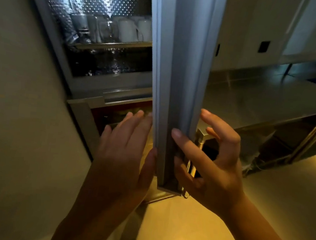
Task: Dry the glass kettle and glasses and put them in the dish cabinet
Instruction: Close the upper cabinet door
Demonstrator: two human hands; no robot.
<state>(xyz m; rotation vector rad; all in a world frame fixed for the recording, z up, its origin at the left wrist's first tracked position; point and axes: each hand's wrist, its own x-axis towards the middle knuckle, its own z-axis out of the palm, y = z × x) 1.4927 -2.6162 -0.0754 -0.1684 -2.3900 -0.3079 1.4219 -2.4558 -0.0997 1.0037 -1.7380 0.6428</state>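
Dim, warm-tinted wide-angle view, edges bowed, glints inside the cabinet (107,30), soft blur throughout.

Edge-on cabinet door (178,68) across the middle; open shelf space (109,59) left, beneath crowded mugs (126,30)

The tall grey metal dish cabinet (84,87) stands open. Its grey-framed door (184,65) is swung outward, edge-on to the camera. On the upper steel shelf (110,44), a clear glass mug (106,30) stands among white ceramic mugs (128,31).
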